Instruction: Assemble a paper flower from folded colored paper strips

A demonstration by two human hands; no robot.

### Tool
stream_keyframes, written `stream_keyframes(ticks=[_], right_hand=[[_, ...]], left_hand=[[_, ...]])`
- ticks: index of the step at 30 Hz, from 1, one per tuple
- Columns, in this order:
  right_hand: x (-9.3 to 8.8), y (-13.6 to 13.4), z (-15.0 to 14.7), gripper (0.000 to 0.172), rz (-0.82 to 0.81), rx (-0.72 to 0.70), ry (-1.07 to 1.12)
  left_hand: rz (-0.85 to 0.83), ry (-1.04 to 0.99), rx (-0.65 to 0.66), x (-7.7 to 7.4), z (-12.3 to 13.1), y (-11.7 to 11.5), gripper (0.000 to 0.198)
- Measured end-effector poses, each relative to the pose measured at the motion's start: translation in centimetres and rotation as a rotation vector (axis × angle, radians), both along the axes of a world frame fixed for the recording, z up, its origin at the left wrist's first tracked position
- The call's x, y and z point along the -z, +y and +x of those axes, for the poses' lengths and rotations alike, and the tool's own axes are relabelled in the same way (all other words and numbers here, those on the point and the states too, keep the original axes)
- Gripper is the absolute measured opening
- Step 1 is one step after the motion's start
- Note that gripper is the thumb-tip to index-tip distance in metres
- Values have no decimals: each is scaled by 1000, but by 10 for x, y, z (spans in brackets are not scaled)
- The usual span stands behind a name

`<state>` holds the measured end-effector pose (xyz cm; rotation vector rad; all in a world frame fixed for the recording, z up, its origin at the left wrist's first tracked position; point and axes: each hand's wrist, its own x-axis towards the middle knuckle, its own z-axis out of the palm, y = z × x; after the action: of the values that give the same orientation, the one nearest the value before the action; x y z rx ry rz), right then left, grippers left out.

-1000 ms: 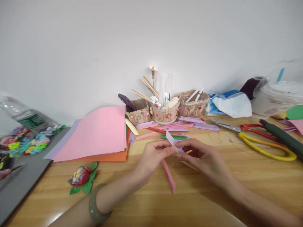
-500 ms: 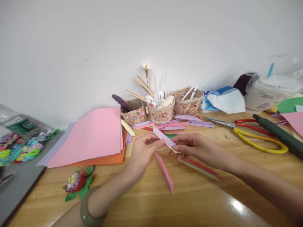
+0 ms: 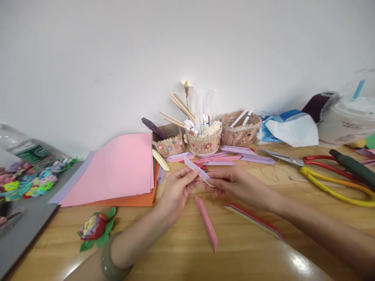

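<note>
Between my two hands is a narrow folded paper strip (image 3: 195,168), purple with a pale yellow edge, tilted down to the right. My left hand (image 3: 178,187) pinches it with thumb and fingers near its middle. Its lower right end is pinched by my right hand (image 3: 231,182). Below the hands a pink folded strip (image 3: 206,224) lies on the table. Under my right forearm rests a layered strip (image 3: 254,220) in red, purple and yellow. Several purple and pink folded strips (image 3: 225,157) lie behind my hands.
Pink, purple and orange paper sheets (image 3: 117,171) lie to the left, behind a paper flower (image 3: 95,228). Decorated baskets (image 3: 203,143) with sticks and pens stand against the wall. Scissors (image 3: 328,175) and a dark green tool (image 3: 354,168) lie at right, near a lidded cup (image 3: 345,121).
The view has shifted slightly, so things at the right sit further right. My hands still hold the purple strip, now with its upper end a little further left and my right hand lower on it.
</note>
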<state>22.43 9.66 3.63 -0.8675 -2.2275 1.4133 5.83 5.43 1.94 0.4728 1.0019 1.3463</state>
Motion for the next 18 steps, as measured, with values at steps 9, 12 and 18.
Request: stream_keyframes(ticks=[9,12,18], right_hand=[[1,12,24,17,683,68,-656],[3,8,21,18,734,50,-684],[-11,9,17,14,648,226,-573]], left_hand=[[-65,21,-45,1,-4,3,21],[-75,31,-49,1,-5,2,21],[-38,41,33,-1,-2,-3,16]])
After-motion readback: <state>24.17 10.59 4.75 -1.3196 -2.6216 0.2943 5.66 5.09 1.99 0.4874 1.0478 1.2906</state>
